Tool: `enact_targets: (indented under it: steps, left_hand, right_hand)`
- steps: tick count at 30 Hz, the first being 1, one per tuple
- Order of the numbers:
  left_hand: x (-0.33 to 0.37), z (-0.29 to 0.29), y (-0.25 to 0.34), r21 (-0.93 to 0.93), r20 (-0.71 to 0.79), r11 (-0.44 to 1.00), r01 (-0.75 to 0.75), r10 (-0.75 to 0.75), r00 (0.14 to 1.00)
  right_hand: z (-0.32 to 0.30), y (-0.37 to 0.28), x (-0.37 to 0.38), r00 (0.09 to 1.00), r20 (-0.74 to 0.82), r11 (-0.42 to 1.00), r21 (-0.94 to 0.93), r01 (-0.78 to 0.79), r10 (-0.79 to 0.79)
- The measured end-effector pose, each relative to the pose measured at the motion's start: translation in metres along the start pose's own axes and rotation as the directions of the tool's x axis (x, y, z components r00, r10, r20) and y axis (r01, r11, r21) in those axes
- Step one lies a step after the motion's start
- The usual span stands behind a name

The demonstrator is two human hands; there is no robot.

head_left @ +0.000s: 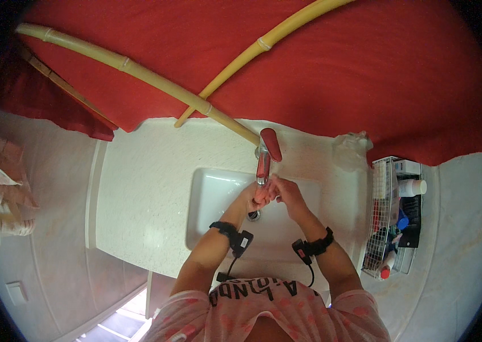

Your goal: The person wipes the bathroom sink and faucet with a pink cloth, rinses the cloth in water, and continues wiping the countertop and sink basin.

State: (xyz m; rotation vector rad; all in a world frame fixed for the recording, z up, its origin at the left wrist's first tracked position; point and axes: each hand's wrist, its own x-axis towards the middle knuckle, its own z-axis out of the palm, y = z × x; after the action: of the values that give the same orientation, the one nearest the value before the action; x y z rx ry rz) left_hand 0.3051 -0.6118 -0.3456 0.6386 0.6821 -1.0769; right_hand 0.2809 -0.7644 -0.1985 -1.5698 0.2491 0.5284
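Note:
Both hands meet over the white sink (pixel 194 214), just below the spout of a metal tap (pixel 266 151) with a red tint. My left hand (pixel 259 196) is turned partly palm up, its fingers bent and partly overlapped by the other hand. From the right, my right hand (pixel 285 190) reaches in with curved fingers and thumb apart, its fingertips touching or very close to the left hand. No object shows in either hand. Beneath them lies the round drain (pixel 254 216). Whether water runs cannot be made out.
A speckled white counter (pixel 138 188) surrounds the sink. Two bamboo poles (pixel 155 85) cross over red cloth (pixel 320 74) at the back, one ending near the tap. At right are a crumpled clear bag (pixel 352 149) and a wire basket (pixel 381 196) of bottles. Towels (pixel 1 191) hang left.

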Motion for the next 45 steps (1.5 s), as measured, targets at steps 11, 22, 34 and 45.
enact_targets:
  steps: [11, 22, 34, 45]
  left_hand:
    - [-0.026, 0.017, -0.011, -0.321, 0.129, 0.946, -0.036, 0.081, 0.988]
    - [-0.065, 0.016, -0.036, -0.431, 0.234, 0.901, -0.053, 0.168, 0.958]
    - [-0.113, 0.028, -0.085, -0.092, 0.168, 0.981, -0.173, 0.186, 0.968]
    - [-0.093, 0.022, -0.102, 0.954, -0.020, 0.268, -0.136, 0.507, 0.862]
  right_hand:
    - [-0.001, -0.002, 0.018, 0.955, -0.293, 0.961, 0.244, 0.132, -0.057]
    - [0.002, 0.101, -0.010, 0.895, -0.033, 0.749, 0.561, -0.351, 0.444]
    - [0.030, 0.097, 0.001, 0.965, 0.255, 0.824, 0.559, -0.095, -0.062]
    - [0.056, 0.131, 0.011, 0.980, -0.122, 0.918, -0.384, 0.098, -0.156]
